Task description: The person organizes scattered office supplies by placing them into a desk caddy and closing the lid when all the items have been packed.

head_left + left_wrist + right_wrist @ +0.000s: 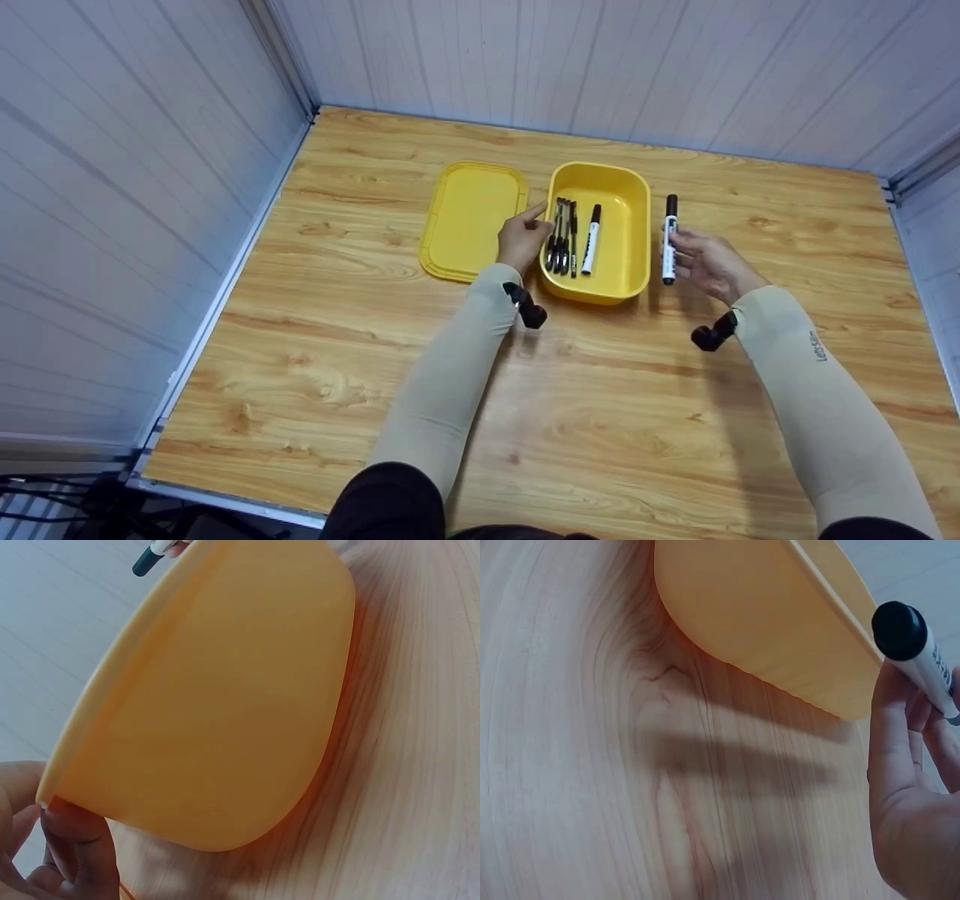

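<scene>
A yellow plastic box [626, 225] stands upright on the wooden table. Inside it, several black pens [561, 236] lie side by side along the left wall, with one white marker [591, 240] with a black cap to their right. My left hand [523, 238] pinches the box's left rim between thumb and fingers, as the left wrist view shows at the rim [56, 780]. Just right of the box, my right hand [709, 262] holds a second black-capped white marker [670, 240] above the table. In the right wrist view this marker [930, 667] sits between thumb and fingers.
A yellow lid [476, 217] lies flat on the table [300, 375] left of the box, partly behind the left hand. Pale panel walls [480, 60] enclose the table at the back and sides. Dark cables [52, 495] run below its left front corner.
</scene>
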The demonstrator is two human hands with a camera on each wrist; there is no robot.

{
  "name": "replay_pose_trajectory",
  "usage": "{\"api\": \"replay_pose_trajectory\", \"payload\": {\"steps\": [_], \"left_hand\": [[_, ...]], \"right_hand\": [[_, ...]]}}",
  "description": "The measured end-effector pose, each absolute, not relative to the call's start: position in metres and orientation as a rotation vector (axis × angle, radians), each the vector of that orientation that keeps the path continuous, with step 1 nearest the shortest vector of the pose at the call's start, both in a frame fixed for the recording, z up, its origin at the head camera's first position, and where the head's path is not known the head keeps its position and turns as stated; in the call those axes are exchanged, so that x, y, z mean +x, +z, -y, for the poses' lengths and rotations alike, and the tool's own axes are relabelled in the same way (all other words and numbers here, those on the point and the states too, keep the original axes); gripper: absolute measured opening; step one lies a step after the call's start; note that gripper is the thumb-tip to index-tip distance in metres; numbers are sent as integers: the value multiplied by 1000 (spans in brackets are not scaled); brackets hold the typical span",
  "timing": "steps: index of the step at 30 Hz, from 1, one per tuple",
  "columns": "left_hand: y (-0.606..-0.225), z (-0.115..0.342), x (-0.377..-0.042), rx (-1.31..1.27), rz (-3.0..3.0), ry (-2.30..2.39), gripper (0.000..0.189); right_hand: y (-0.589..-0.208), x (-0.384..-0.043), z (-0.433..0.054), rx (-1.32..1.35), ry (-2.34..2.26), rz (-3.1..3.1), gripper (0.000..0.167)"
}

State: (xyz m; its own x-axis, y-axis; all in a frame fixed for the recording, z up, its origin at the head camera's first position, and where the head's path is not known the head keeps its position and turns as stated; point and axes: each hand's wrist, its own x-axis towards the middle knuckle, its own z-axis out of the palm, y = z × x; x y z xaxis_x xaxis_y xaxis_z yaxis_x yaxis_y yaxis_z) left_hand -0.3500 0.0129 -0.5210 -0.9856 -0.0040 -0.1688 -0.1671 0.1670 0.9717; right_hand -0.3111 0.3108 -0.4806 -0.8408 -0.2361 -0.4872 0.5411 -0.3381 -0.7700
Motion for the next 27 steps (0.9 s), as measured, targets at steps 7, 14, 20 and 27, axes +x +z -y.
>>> {"api": "replay_pose_trajectory", "payload": {"steps": [7,14,20,27], "left_hand": [[-521,-13,-350,-167,-2302,1936,43],[-522,-13,-351,-174,-2319,1920,42],[-522,-14,-352,-188,-2314,1941,42],[-522,-13,-351,-184,-2296,1932,43]], "right_hand": [[-480,-312,-306,461,-2186,-1418,10],[-480,-313,-301,520,-2134,-1434,10],[-476,-316,-295,500,-2109,-1520,24],[-465,-318,-283,490,-1987,-1767,71]]}}
